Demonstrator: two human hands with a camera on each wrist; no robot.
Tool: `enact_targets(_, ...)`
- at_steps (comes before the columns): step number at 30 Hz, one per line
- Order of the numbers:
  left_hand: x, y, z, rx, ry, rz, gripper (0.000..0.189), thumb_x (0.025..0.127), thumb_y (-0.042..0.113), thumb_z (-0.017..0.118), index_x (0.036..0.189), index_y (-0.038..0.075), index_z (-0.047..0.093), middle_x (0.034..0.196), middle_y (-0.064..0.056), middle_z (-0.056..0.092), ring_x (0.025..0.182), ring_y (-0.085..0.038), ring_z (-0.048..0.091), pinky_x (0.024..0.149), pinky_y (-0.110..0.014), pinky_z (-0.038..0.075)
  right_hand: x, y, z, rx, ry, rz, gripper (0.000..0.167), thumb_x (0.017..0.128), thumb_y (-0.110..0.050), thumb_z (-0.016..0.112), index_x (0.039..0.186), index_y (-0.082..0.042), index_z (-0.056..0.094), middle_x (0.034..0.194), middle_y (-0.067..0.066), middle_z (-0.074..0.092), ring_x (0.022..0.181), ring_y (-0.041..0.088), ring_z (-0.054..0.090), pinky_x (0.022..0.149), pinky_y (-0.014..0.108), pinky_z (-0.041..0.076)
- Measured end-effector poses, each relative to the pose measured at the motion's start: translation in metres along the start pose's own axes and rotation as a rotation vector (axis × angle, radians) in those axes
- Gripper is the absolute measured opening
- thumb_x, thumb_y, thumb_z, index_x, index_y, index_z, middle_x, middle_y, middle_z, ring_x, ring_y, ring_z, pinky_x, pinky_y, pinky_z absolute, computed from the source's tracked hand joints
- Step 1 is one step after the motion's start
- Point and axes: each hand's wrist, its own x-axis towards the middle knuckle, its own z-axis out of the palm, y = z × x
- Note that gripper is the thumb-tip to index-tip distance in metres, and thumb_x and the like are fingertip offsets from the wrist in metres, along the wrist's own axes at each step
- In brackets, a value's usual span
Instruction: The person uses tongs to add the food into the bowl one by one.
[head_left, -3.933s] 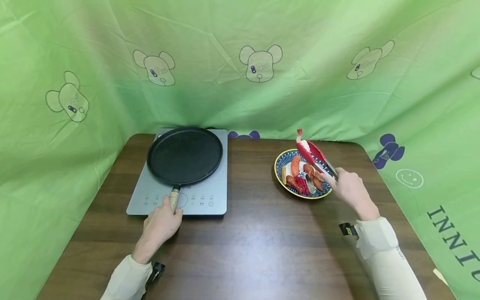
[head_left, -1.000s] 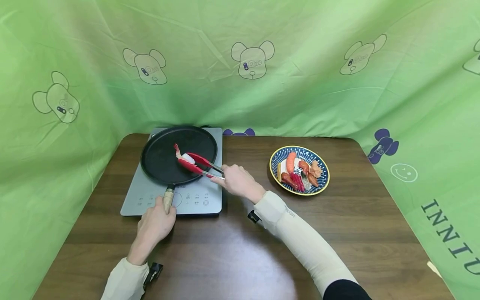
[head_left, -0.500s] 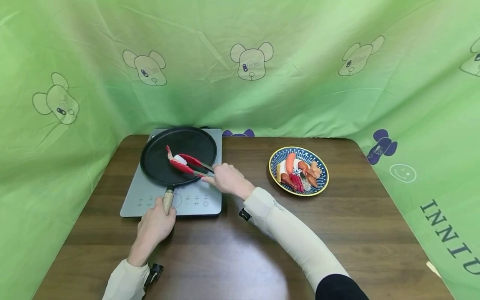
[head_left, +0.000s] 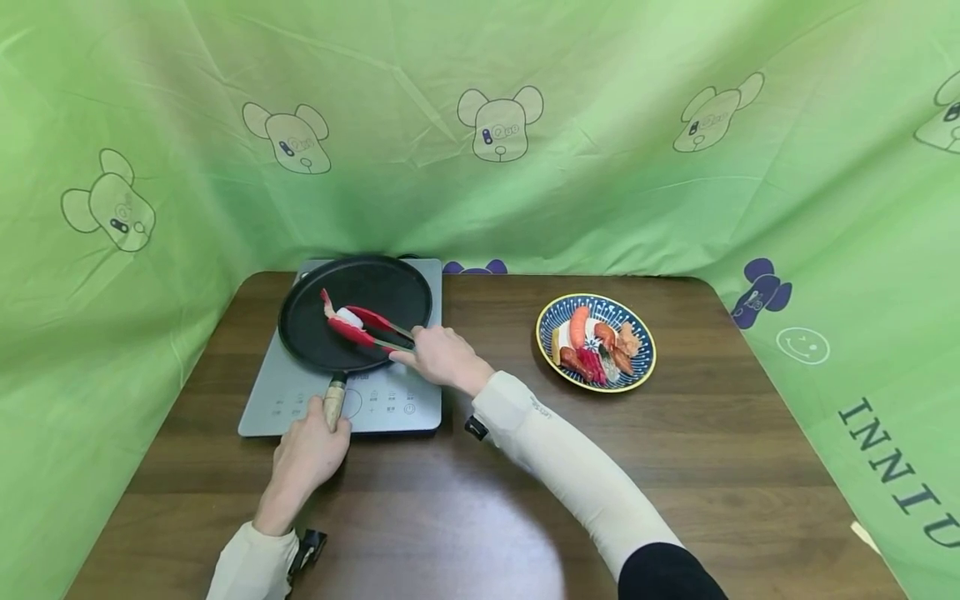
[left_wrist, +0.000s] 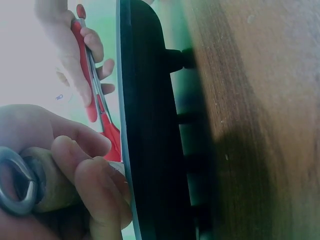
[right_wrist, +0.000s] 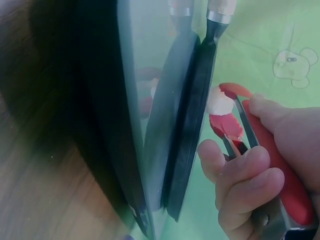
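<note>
Grip on handle: the left hand is gripping the pan handle with curled fingers; bracing it without twisting is probably serving best here.
Grip on tongs: the right hand is holding the red-and-metal tongs, fingers and thumb wrapped round them; a light squeeze is likely sparing the soft-looking piece.
Shrimp piece: it is lying pinched between the tong tips, over the middle of the black pan, red tail pointing to the far left; whether it is touching the pan, I cannot tell.
Release: if letting go here, opening the tips only once the white base is resting flat is the safer way.
Pan: it is sitting on the grey cooktop, its low rim leaving the tongs room to come in flat.
Plate: it is standing well to the right on the wooden surface, holding assorted food pieces.
</note>
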Motion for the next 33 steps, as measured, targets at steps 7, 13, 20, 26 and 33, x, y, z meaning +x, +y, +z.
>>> enact_targets(7, 0.0, 0.0, 0.0, -0.003, 0.004, 0.001, 0.042, 0.091, 0.027, 0.047, 0.118, -0.003, 0.037, 0.071, -0.014, 0.05, 0.052, -0.025, 0.047, 0.045, -0.037, 0.035, 0.004, -0.003, 0.001, 0.014, 0.004, 0.009, 0.05, 0.09, -0.054, 0.052, 0.1, -0.006, 0.057, 0.072, 0.005, 0.055, 0.054, 0.014, 0.053, 0.047, 0.025, 0.041)
enact_targets(13, 0.0, 0.0, 0.001, -0.003, 0.004, -0.001, 0.043, 0.091, 0.027, 0.048, 0.12, -0.003, 0.037, 0.071, -0.014, 0.05, 0.053, -0.025, 0.047, 0.045, -0.037, 0.035, 0.008, -0.007, 0.001, -0.008, 0.007, 0.009, 0.049, 0.091, -0.054, 0.05, 0.099, -0.007, 0.058, 0.073, 0.004, 0.055, 0.056, 0.015, 0.053, 0.048, 0.025, 0.041)
enact_targets(20, 0.001, -0.001, 0.001, -0.007, 0.007, 0.002, 0.044, 0.09, 0.026, 0.048, 0.121, -0.004, 0.037, 0.072, -0.014, 0.051, 0.053, -0.025, 0.047, 0.045, -0.037, 0.035, 0.011, -0.01, 0.002, -0.009, 0.002, 0.0, 0.049, 0.091, -0.054, 0.05, 0.097, -0.006, 0.058, 0.071, 0.003, 0.056, 0.055, 0.014, 0.053, 0.049, 0.025, 0.041)
enact_targets(26, 0.001, -0.001, 0.002, -0.004, 0.011, 0.005, 0.045, 0.09, 0.027, 0.047, 0.122, -0.004, 0.037, 0.072, -0.014, 0.051, 0.054, -0.026, 0.048, 0.046, -0.038, 0.035, 0.01, -0.009, 0.001, -0.002, 0.004, 0.023, 0.051, 0.09, -0.056, 0.05, 0.098, -0.006, 0.057, 0.072, 0.003, 0.055, 0.056, 0.015, 0.053, 0.049, 0.026, 0.041)
enact_targets(33, 0.001, -0.001, 0.002, 0.0, 0.015, 0.01, 0.043, 0.09, 0.027, 0.047, 0.119, -0.003, 0.037, 0.071, -0.014, 0.051, 0.053, -0.026, 0.047, 0.045, -0.038, 0.035, 0.005, -0.006, -0.005, 0.02, 0.019, 0.062, 0.055, 0.089, -0.059, 0.05, 0.101, -0.005, 0.056, 0.072, 0.004, 0.055, 0.056, 0.016, 0.054, 0.049, 0.028, 0.042)
